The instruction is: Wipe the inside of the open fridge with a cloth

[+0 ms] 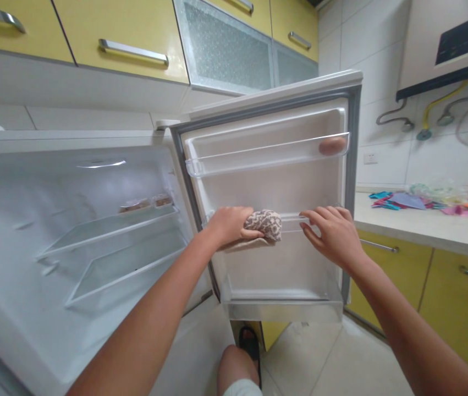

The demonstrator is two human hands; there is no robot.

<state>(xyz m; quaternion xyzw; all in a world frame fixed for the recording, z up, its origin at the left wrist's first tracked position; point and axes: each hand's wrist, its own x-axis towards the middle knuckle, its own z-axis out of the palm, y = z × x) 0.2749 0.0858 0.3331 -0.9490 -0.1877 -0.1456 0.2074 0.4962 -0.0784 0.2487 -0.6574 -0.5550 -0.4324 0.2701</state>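
Note:
A fridge door [266,192] stands open in front of me, with clear plastic shelves on its inner side. My left hand [234,224] is closed round a brown-and-white patterned cloth [265,224] at the middle door shelf [291,224]. Part of the cloth hangs below my fingers along the shelf front. At the shelf's right end, my right hand [330,231] has its thumb and fingers closed about the rim. In the upper door shelf [258,157], a brown egg-like object [332,146] lies at the right end.
To the left is the fridge interior [11,220] with glass shelves [130,269] and small food packs [135,205] at the back. Colourful cloths and plastic bags [411,201] lie on the right counter [382,217]. Yellow cabinets [135,27] hang above; a water heater [452,44] is at right.

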